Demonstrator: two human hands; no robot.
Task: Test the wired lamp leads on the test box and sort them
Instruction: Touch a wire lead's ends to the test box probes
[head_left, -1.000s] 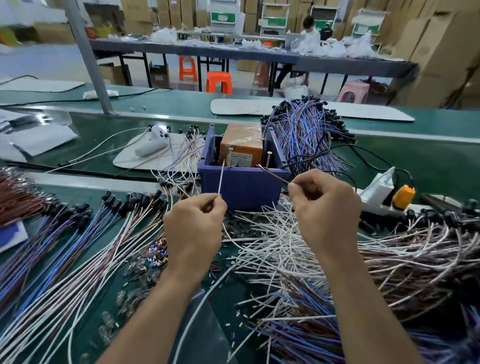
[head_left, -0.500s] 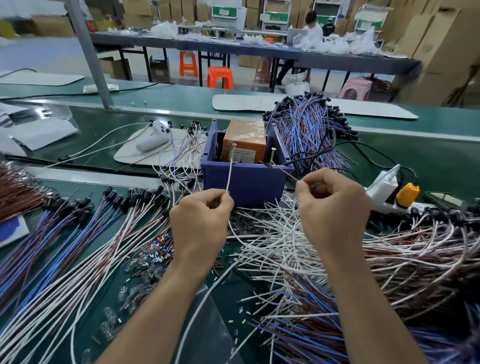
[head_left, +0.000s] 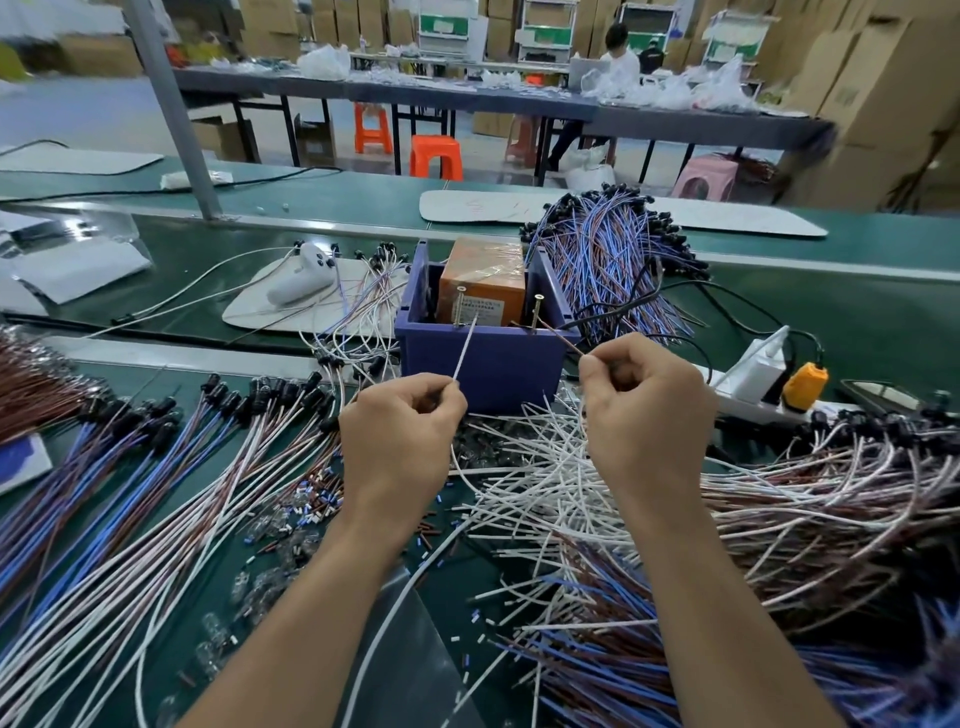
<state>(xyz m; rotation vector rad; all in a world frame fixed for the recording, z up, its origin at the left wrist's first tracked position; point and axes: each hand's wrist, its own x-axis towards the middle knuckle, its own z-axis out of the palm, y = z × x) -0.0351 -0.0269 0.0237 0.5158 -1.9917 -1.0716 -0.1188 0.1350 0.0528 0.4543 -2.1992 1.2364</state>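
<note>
Head view: the left grip (head_left: 400, 431) pinches a white lead (head_left: 464, 349), the right grip (head_left: 644, 410) a brown lead (head_left: 560, 336), at the test box (head_left: 483, 369); better press both tips firmly on its pins (head_left: 460, 306) (hands steady).

One test box (head_left: 483, 364): blue-purple plastic, open top, orange block (head_left: 480, 283) inside, two upright metal posts (head_left: 536, 310) at the front rim. One white lead (head_left: 464, 351): slanted, pinched in the left hand (head_left: 400, 431), tip beside the left post. One brown lead (head_left: 558, 335): pinched in the right hand (head_left: 644, 410), crossing the right post. Loose leads: fanned rows (head_left: 130, 493) at left, tangled heap (head_left: 753, 519) at right.
</note>
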